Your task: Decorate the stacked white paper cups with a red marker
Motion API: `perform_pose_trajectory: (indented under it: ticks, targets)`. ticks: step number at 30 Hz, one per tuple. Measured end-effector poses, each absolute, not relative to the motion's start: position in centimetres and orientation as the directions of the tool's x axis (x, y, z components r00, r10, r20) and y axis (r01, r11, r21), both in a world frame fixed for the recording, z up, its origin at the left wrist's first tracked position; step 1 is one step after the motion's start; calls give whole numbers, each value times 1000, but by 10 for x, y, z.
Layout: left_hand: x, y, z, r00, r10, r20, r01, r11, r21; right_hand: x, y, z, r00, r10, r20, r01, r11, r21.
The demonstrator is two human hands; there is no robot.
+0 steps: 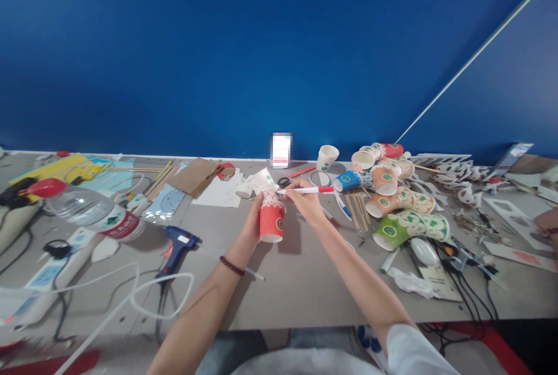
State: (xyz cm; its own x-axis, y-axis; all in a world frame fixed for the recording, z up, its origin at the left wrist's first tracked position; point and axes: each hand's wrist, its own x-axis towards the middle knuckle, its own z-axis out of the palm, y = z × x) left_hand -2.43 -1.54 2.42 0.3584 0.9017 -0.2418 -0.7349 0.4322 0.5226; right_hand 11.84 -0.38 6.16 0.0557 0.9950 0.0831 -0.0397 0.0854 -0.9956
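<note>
While the left hand (pixel 253 225) wraps its fingers around a red paper cup (pixel 272 219) and holds it just above the grey table (pixel 296 282), the right hand (pixel 308 202) pinches a white marker with a red cap (pixel 307 190), its fingers closed on the barrel; the marker lies nearly level, its tip touching the cup's upper end and its red cap pointing right; the cup sits at the middle of the table, wider white rim facing down toward the person; a dark bead bracelet (pixel 231 265) circles the left wrist; a blue glue gun (pixel 176 247) lies to the left of the left forearm, with a clear plastic bottle (pixel 87 207) on its side further left; a heap of printed paper cups (pixel 394 197) lies to the right, near a bundle of wooden sticks (pixel 358 210).
</note>
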Motion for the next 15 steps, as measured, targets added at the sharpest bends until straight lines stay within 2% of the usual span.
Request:
perform_pose_trajectory:
  ticks: [9,15]
  targets:
    - [-27,-17,28,317,888,-332,-676,457,578,118,-4,66,15,995,100,-19,100,-995]
    - [-25,-16,26,307,892,-332,-677,449,583,118,-4,63,0,993,120,56,120,-991]
